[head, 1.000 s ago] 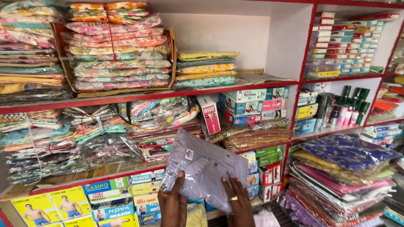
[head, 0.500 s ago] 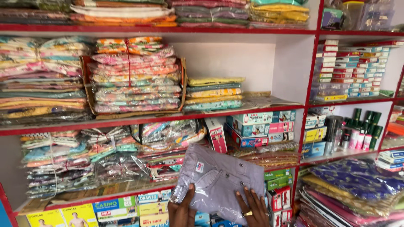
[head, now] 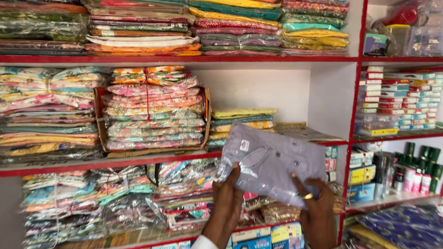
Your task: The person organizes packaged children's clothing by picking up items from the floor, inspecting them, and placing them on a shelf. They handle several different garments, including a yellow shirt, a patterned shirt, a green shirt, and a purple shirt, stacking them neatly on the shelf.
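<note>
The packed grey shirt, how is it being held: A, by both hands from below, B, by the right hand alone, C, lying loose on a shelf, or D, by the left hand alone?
A: the left hand and right hand both grip the lower edge of the packed grey shirt, raised before the shelves.

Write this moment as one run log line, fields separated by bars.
left hand + right hand: holding grey packaged shirt | raised before red shelf

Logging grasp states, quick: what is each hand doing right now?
Left hand: closed on the lower left edge of the packaged grey shirt.
Right hand: closed on the shirt's lower right edge, a ring on one finger.
</note>
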